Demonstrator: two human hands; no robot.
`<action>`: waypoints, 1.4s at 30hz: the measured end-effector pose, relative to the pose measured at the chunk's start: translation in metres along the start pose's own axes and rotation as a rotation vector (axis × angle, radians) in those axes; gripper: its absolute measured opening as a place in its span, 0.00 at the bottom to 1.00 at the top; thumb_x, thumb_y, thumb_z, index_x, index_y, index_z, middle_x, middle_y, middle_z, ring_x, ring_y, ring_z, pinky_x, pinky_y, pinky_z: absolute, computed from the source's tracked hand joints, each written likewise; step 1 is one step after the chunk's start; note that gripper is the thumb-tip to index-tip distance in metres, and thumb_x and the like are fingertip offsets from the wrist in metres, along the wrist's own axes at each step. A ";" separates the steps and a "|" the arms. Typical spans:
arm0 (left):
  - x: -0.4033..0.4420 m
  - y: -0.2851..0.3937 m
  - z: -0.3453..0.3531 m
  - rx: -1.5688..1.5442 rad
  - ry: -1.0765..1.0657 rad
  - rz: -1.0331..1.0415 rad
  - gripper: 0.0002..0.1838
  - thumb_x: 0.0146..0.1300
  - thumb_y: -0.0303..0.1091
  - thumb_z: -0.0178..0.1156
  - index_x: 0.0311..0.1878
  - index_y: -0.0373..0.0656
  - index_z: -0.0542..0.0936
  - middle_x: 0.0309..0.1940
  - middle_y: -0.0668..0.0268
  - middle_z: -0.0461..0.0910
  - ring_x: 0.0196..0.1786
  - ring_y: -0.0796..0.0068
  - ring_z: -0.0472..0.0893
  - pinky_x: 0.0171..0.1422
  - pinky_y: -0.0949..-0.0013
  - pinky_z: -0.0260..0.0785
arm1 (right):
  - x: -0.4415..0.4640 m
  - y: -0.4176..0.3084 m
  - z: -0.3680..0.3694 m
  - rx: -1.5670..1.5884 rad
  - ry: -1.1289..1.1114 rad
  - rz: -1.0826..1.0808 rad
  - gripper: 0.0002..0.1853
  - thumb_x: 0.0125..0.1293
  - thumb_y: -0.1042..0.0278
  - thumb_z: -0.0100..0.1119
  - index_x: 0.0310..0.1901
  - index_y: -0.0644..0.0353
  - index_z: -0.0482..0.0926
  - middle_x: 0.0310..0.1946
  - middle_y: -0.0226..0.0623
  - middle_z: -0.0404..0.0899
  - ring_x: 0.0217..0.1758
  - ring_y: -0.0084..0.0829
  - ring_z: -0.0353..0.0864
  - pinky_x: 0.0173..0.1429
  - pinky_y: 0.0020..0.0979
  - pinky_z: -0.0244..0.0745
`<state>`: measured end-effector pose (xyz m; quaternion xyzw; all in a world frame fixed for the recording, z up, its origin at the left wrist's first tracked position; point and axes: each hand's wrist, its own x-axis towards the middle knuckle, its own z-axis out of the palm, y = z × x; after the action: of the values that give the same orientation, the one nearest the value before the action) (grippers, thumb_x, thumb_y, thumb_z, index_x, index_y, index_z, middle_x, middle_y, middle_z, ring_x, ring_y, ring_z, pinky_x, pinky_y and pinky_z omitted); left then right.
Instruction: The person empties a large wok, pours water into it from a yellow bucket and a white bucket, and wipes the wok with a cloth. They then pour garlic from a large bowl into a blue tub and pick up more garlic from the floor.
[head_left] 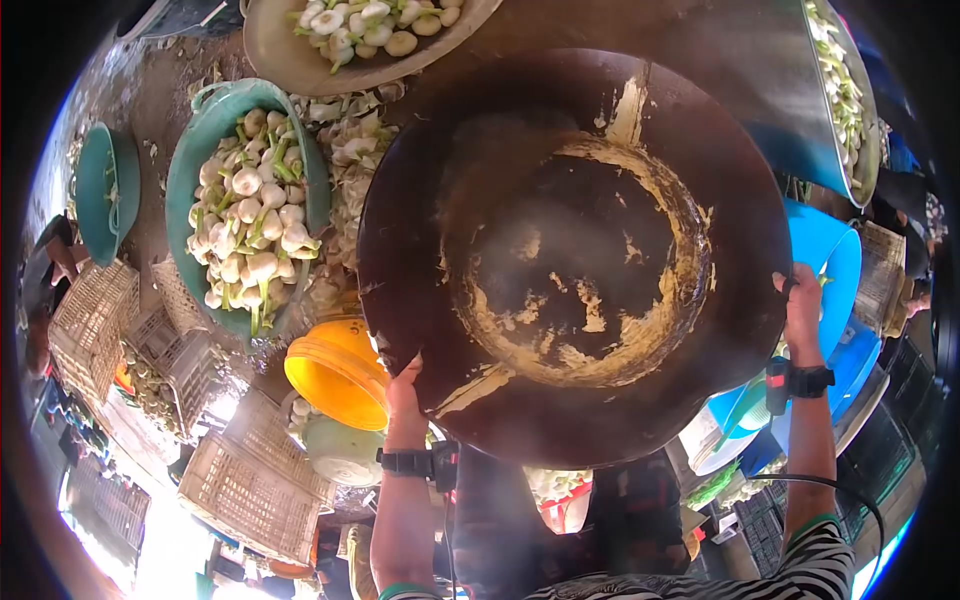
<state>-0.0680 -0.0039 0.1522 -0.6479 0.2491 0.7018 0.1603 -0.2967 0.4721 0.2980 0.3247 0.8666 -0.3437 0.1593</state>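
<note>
A large, dark brown round basin (560,420) fills the middle of the view. Pale yellowish residue forms a ring on its face, with two streaks running out to the rim. Whether this is its inside or its underside I cannot tell. My left hand (404,400) grips the rim at the lower left, fingers closed around the edge. On the opposite side, my right hand (801,308) is closed on the rim. A yellow tub (340,365) lies tilted just left of my left hand. Blue basins (828,265) stand behind my right hand.
A green tub (180,215) heaped with garlic bulbs stands left. Garlic also fills a wide bowl (275,55) at the top and a metal container (858,130) at upper right. Wicker baskets (245,490) crowd the lower left; another person's arm (62,258) shows at far left.
</note>
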 end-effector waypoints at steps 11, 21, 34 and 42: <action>-0.008 0.021 -0.005 0.151 0.153 -0.021 0.16 0.43 0.22 0.52 0.39 0.32 0.76 0.33 0.59 0.79 0.34 0.64 0.80 0.39 0.65 0.75 | -0.024 -0.052 0.009 0.107 -0.013 -0.039 0.12 0.48 0.80 0.55 0.37 0.65 0.74 0.30 0.30 0.75 0.33 0.22 0.72 0.41 0.23 0.67; 0.006 0.019 -0.022 0.141 0.123 0.041 0.09 0.42 0.20 0.54 0.31 0.32 0.77 0.25 0.60 0.78 0.27 0.68 0.79 0.33 0.68 0.73 | -0.019 -0.089 0.018 0.079 -0.109 -0.160 0.07 0.48 0.79 0.53 0.32 0.63 0.72 0.27 0.29 0.73 0.29 0.19 0.71 0.38 0.21 0.68; 0.057 -0.119 -0.127 -0.389 -0.175 0.072 0.15 0.58 0.32 0.50 0.45 0.34 0.75 0.38 0.55 0.79 0.38 0.61 0.80 0.43 0.58 0.74 | -0.183 -0.144 0.045 -0.031 -0.152 -0.791 0.06 0.48 0.78 0.53 0.31 0.62 0.71 0.25 0.25 0.70 0.29 0.16 0.66 0.37 0.19 0.61; 0.098 -0.180 -0.147 -0.480 -0.561 0.013 0.16 0.62 0.36 0.49 0.49 0.36 0.72 0.43 0.53 0.77 0.45 0.55 0.77 0.51 0.52 0.71 | -0.346 -0.139 0.082 -0.234 -0.108 -1.288 0.06 0.47 0.78 0.54 0.27 0.59 0.67 0.25 0.24 0.68 0.29 0.16 0.65 0.34 0.20 0.60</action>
<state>0.1417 0.0533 0.0239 -0.4479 0.0277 0.8916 0.0612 -0.1305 0.1812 0.4801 -0.2964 0.9101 -0.2895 -0.0009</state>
